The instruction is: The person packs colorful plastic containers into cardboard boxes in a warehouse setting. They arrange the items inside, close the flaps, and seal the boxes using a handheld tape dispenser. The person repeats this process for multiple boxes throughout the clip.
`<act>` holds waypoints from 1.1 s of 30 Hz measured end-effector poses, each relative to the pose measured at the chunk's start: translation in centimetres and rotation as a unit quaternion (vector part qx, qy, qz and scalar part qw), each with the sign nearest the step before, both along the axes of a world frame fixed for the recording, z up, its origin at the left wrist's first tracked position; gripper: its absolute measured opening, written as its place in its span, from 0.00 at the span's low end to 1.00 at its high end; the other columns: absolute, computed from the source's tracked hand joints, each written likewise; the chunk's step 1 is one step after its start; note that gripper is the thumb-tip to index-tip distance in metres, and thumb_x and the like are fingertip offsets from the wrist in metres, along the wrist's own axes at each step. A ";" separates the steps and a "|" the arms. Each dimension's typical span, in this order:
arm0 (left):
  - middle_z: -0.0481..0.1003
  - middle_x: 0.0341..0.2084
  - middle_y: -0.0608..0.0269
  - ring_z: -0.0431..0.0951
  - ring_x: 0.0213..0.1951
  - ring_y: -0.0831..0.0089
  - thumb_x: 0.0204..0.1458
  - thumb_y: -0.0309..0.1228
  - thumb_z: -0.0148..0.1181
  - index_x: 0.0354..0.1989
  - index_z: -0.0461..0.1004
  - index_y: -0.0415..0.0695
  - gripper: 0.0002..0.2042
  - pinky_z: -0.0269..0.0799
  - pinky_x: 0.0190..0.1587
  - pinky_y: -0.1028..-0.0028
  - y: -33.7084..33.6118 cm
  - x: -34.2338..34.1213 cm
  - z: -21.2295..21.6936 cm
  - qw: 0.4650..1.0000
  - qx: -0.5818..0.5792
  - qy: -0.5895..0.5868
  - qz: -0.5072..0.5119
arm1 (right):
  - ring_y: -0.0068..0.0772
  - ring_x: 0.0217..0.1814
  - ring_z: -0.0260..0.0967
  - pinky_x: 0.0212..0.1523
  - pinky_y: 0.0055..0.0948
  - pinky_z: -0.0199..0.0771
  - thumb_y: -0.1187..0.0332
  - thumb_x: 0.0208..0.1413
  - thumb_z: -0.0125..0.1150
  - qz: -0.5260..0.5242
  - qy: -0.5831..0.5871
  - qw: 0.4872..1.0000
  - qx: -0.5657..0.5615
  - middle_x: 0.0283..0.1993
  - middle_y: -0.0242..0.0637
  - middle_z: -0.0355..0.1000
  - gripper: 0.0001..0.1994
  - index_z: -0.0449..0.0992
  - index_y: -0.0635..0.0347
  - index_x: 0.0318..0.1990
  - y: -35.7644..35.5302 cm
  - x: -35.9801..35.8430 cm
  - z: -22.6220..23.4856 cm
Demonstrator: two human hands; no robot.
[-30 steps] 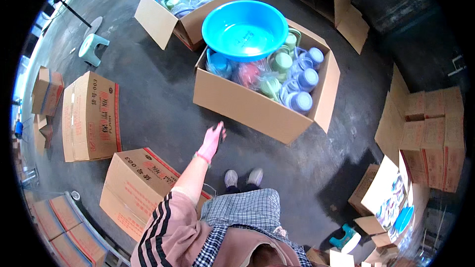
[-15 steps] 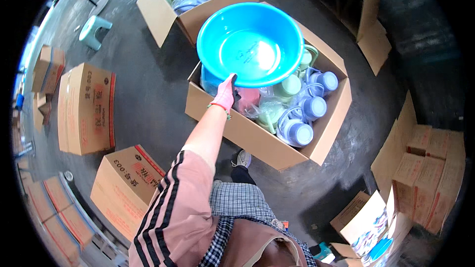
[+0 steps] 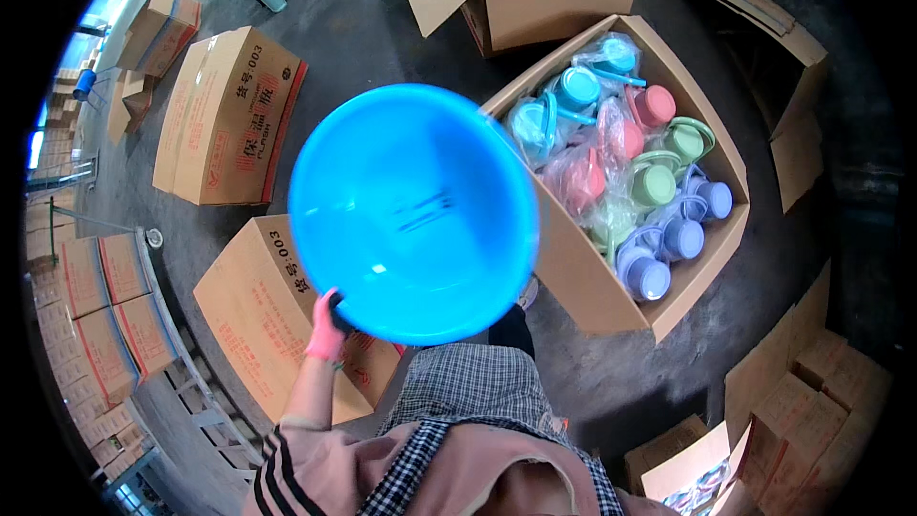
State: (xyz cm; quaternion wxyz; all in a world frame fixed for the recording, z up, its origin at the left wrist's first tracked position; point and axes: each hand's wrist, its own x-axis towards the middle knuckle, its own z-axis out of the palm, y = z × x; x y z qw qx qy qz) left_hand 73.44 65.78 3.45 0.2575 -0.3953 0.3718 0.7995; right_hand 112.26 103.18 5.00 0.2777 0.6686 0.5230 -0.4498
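One basin (image 3: 413,212), blue and empty, was in my left hand (image 3: 327,330), which clenched its rim at seven o'clock and held it up over the floor. At two o'clock from it stood an open box (image 3: 597,291) packed with bagged cups in pink, green, teal and lilac. Another open box (image 3: 521,10) at twelve held more bagged ware. My right hand was out of sight.

I am holding a big round bright blue plastic basin (image 3: 414,213) by its lower left rim. It is hanging in the air, tilted so its smooth, glossy, empty inside faces up toward me. It is covering part of the open cardboard box (image 3: 611,296) of pastel cups beside it.
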 end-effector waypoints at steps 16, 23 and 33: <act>0.68 0.36 0.52 0.67 0.38 0.57 0.35 0.58 0.52 0.37 0.65 0.40 0.31 0.63 0.40 0.62 -27.4 21.1 -9.7 0.932 -0.043 -0.164 0.320 | 0.38 0.30 0.70 0.36 0.34 0.70 0.52 0.40 0.61 -0.081 -0.027 0.996 -0.025 0.31 0.41 0.71 0.24 0.70 0.67 0.36 -10.6 7.2 3.1; 0.68 0.23 0.58 0.69 0.27 0.62 0.45 0.50 0.51 0.27 0.66 0.44 0.19 0.66 0.32 0.66 -7.0 14.2 -0.9 0.970 0.024 -0.158 -0.184 | 0.38 0.29 0.70 0.35 0.34 0.70 0.53 0.40 0.61 -0.208 -0.026 0.976 -0.063 0.31 0.41 0.71 0.23 0.70 0.67 0.35 -9.0 13.2 1.1; 0.69 0.26 0.63 0.66 0.30 0.75 0.43 0.49 0.53 0.38 0.67 0.37 0.25 0.61 0.34 0.75 25.9 8.3 -3.7 0.786 -0.285 0.105 -0.539 | 0.27 0.20 0.64 0.24 0.30 0.68 0.58 0.36 0.66 -0.479 0.108 0.865 0.105 0.23 0.31 0.67 0.17 0.73 0.61 0.28 9.4 17.5 -6.6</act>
